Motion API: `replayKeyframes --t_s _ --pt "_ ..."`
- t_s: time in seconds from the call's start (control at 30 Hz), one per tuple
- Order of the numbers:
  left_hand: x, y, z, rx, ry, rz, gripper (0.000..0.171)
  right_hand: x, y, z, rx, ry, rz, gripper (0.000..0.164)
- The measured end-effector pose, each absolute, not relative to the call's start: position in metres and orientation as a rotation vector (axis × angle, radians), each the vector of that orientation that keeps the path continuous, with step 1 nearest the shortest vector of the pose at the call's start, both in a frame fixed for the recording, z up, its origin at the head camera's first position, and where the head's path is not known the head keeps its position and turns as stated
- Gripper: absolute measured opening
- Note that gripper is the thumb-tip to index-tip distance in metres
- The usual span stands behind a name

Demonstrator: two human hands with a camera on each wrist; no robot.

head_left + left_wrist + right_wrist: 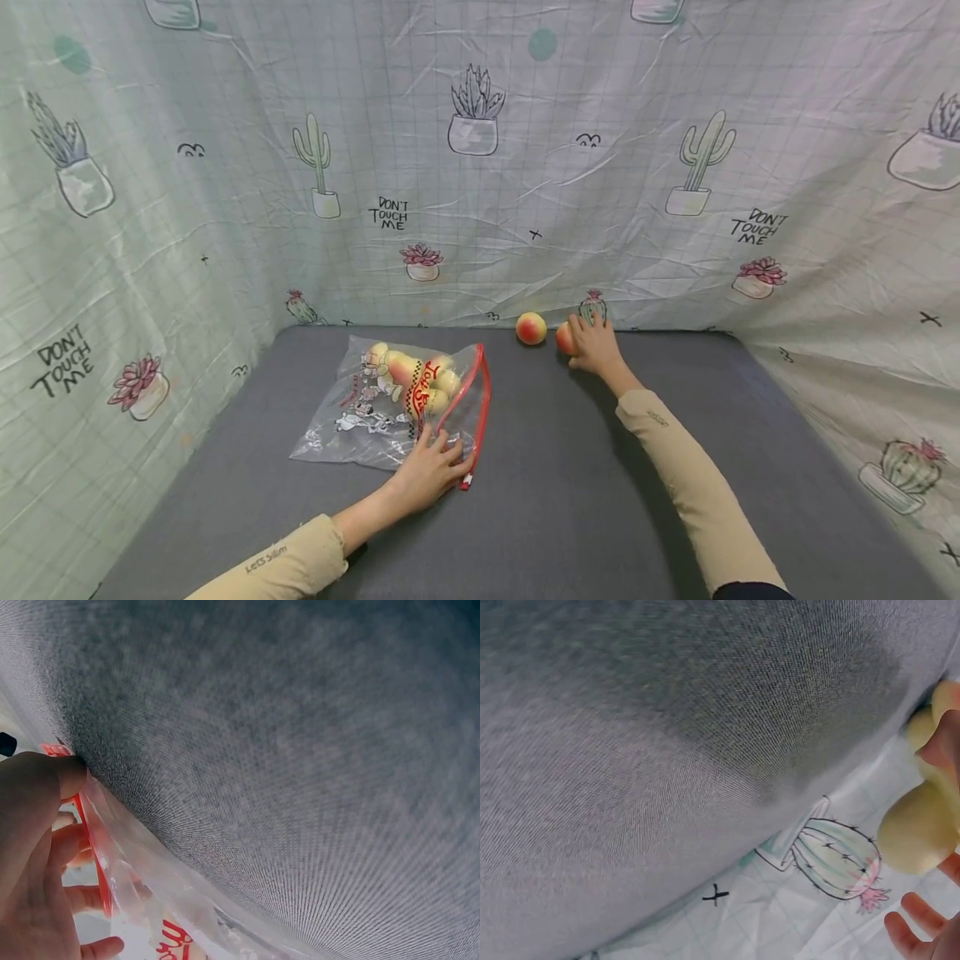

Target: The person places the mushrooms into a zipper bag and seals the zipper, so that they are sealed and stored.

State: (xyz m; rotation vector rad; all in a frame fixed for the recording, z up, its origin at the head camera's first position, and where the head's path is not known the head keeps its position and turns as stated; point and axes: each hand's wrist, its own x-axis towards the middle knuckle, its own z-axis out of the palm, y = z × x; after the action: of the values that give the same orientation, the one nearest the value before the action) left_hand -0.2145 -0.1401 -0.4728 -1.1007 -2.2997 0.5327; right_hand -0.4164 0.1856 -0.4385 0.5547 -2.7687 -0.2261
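A clear plastic zip bag [330, 433] with cartoon prints and a red zipper edge lies on the left of the table, several yellow-and-red peaches [401, 368] inside it. My left hand [429, 473] holds the bag's open edge near the slider. In the left wrist view the thumb [71, 776] presses the red strip, the other fingers on its far side. At the back of the table, my right hand [596, 346] grips a peach [566, 338]; the right wrist view has this peach [919, 829] between thumb and fingers. Another peach [531, 328] sits just left of it.
A grey table [555, 500] spreads below both hands. Behind it and at both sides hangs a pale cloth [525, 192] printed with cacti, close behind the two loose peaches.
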Motion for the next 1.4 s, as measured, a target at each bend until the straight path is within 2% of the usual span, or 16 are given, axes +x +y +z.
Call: replayKeyframes --t_s 0.23,1.4 --pt "-0.214 -0.140 -0.472 -1.099 -2.326 0.526 0.031 -0.400 0.186 -0.435 0.614 -2.677 -0.176 0.081" --pt "-0.213 -0.138 -0.471 -1.082 -2.328 0.530 0.032 -0.340 0.165 -0.445 0.762 -2.552 0.031 0.072"
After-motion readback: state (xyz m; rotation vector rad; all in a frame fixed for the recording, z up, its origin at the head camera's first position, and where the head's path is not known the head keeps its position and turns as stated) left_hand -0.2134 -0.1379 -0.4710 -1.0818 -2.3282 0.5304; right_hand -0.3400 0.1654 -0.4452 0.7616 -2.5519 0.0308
